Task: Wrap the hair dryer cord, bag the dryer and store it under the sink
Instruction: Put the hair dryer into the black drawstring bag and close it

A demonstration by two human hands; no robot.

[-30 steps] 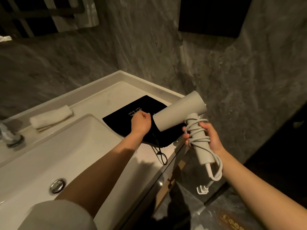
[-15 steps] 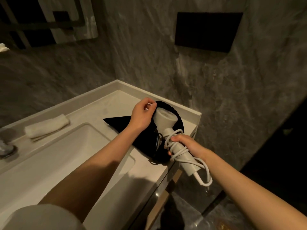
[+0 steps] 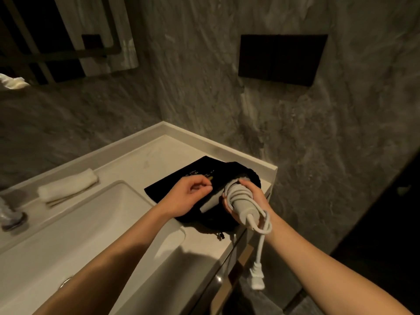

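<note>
A black drawstring bag [image 3: 181,179] lies on the right end of the white vanity counter [image 3: 145,155]. The white hair dryer [image 3: 244,204] has its barrel pushed into the bag's mouth; only the handle sticks out, with the white cord wound around it. My right hand [image 3: 252,201] grips that wrapped handle. The cord's loose end and plug [image 3: 256,278] hang down past the counter's front edge. My left hand [image 3: 189,197] pinches the bag's upper edge beside the dryer.
A white basin [image 3: 79,242] fills the counter's left part, with a rolled white towel [image 3: 68,188] behind it and a tap [image 3: 10,214] at far left. Grey marble walls surround the corner. A black wall plate [image 3: 280,59] hangs above. Dark floor lies right.
My right hand has pushed the dryer from the air down into the bag, barrel first. My left hand lifted the bag's mouth open and now holds its edge. The plug swings lower.
</note>
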